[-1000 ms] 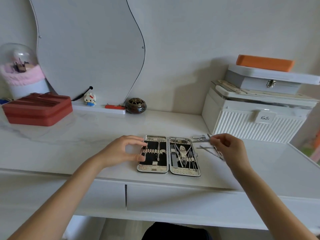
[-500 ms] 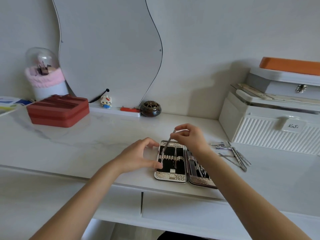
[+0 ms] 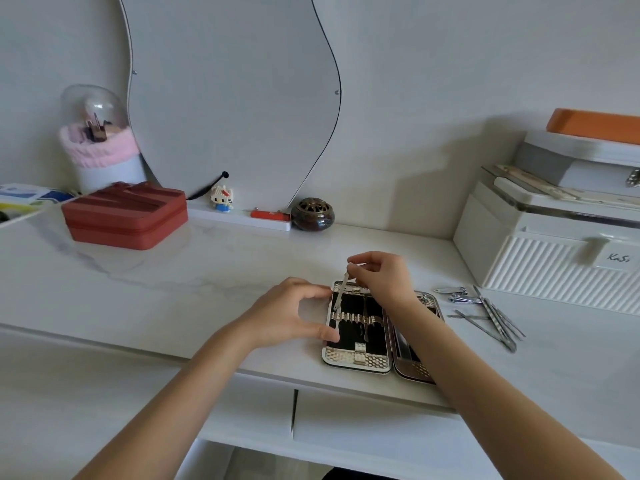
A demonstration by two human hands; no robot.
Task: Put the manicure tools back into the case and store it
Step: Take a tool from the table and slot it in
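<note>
**One slim tool going into the left half of the case, a scatter of tools still loose**

Nearest, the manicure case (image 3: 356, 358) lies open flat at the near edge of the white marble-look table (image 3: 207, 271). Its rim is shiny, scale-patterned metal, its lining black, with a row of silver loops across the left half.

The left hand (image 3: 294, 315) steadies the case's left edge, thumb near the lower corner, fingers curved and narrowly parted, gripping nothing. The right hand (image 3: 384, 277) reaches across the right half and pinches a thin flat metal tool (image 3: 341, 294) by its top end, the lower tip angled down at the leftmost loop. Whether it is seated yet is unclear.

Judging by the layout, the job is partway through: one slender tool already sits in the left half, the right half is mostly hidden by the forearm, and most left-hand loops look empty.

To the right, well apart from the case, loose tools (image 3: 485, 313) lie on the table: two small nail clippers and several long thin steel rods. Closing and storing the case remains.

Farther off stand a ribbed white box (image 3: 554, 271) on the right and a red zipped case (image 3: 126, 216) far left.
</note>
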